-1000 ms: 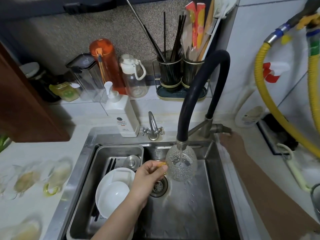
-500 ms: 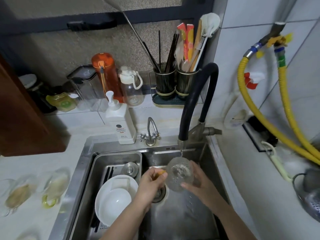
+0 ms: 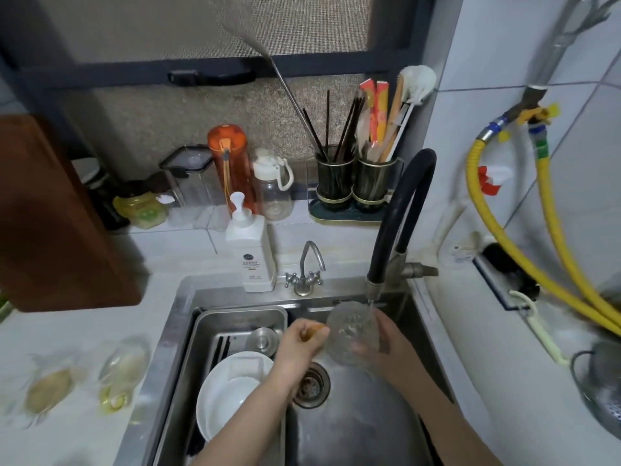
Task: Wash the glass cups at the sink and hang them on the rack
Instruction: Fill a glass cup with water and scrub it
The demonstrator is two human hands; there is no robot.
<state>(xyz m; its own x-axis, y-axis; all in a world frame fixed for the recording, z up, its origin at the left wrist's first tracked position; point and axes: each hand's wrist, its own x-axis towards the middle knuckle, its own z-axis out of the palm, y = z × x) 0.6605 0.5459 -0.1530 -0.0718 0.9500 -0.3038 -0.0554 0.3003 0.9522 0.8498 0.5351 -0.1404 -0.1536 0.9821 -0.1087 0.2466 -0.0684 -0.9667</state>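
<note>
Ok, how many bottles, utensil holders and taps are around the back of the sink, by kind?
Water bottles: 2, the orange bottle and the clear bottle with a white lid
Soap pump bottle: 1
Spray bottle: 1
Utensil holders: 2, the left holder and the right holder
Taps: 2, the small chrome tap and the black-hose faucet
Total: 8

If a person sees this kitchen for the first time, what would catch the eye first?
Probably the textured glass cup, held by both hands under the black tap above the sink. Next, the yellow hoses on the right wall and the orange bottle behind the sink stand out.
</note>
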